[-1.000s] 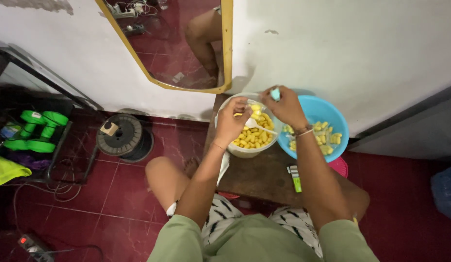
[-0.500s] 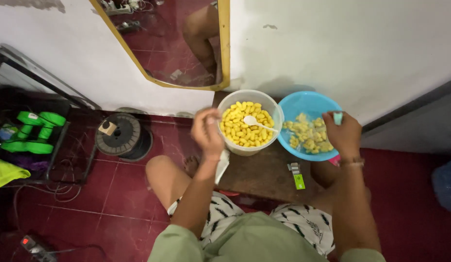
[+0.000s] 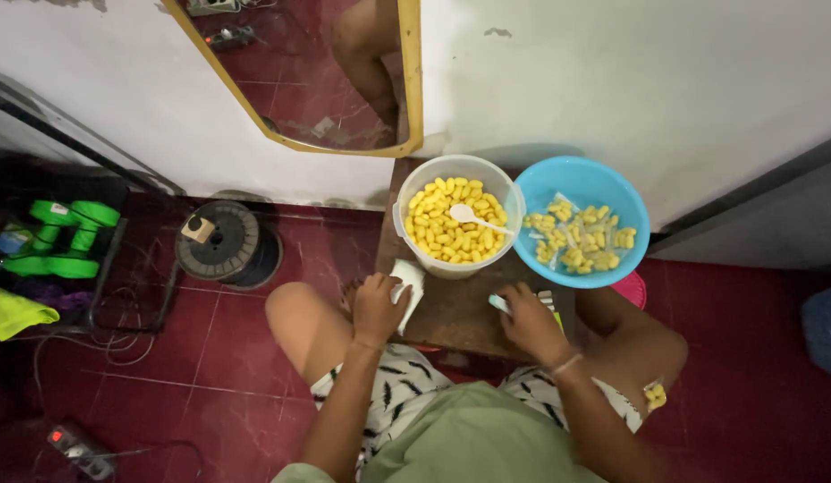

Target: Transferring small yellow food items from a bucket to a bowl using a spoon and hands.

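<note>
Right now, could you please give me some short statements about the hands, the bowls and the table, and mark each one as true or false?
1. A white spoon lies in the white bowl of yellow pieces. True.
2. The left hand is inside the blue bowl. False: it rests at the near edge of the small table, on a white paper.
3. The right hand is on the table, in front of the bowls. True.
4. The blue bowl is empty. False: it holds yellow pieces in clear wrappers.
5. The mirror lies flat on the floor. False: it leans on the wall.
</note>
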